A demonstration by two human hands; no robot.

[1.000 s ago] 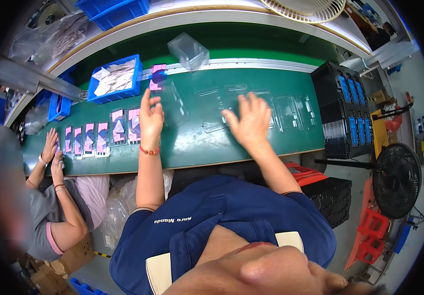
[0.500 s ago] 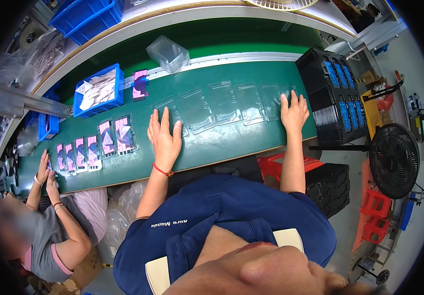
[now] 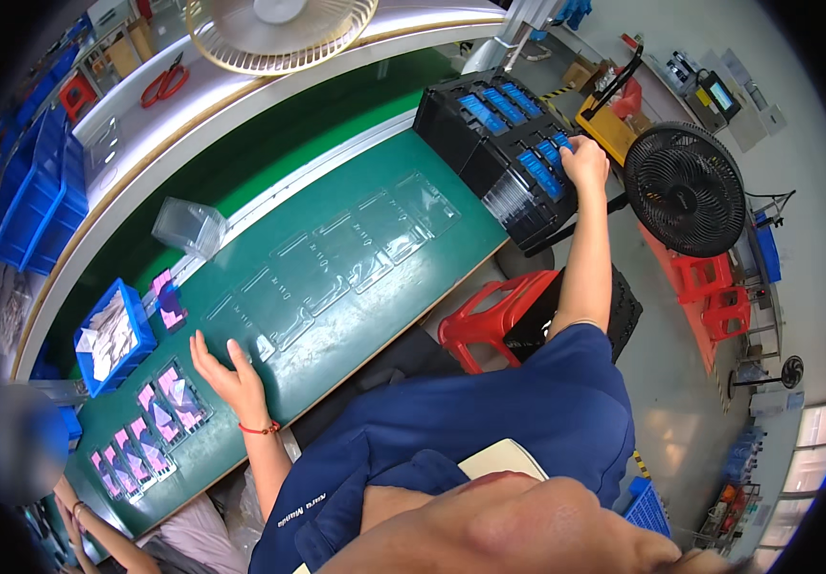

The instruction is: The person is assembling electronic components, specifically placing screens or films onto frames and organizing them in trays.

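Observation:
Above the green table (image 3: 356,330), my left hand (image 3: 231,381) is open with its fingers apart, beside the leftmost of several flat clear plastic trays. The row of clear trays (image 3: 322,258) runs from there toward the far right end of the table. My right arm stretches out to the right. My right hand (image 3: 587,165) is closed, fingertips bent down at the blue pieces (image 3: 539,172) in the black crates (image 3: 475,158); what it grips is hidden. To the left lie several clear trays with pink and purple cards (image 3: 178,397).
A blue bin of white slips (image 3: 111,335), a lone pink card (image 3: 169,299) and a clear plastic box (image 3: 188,228) stand toward the back. A black fan (image 3: 686,187) and a red stool (image 3: 494,320) are at the right. A co-worker's arms (image 3: 97,531) show at lower left.
My view has turned right. My right hand has left the rightmost clear tray and reached the black crates. My left hand has lifted off the leftmost tray.

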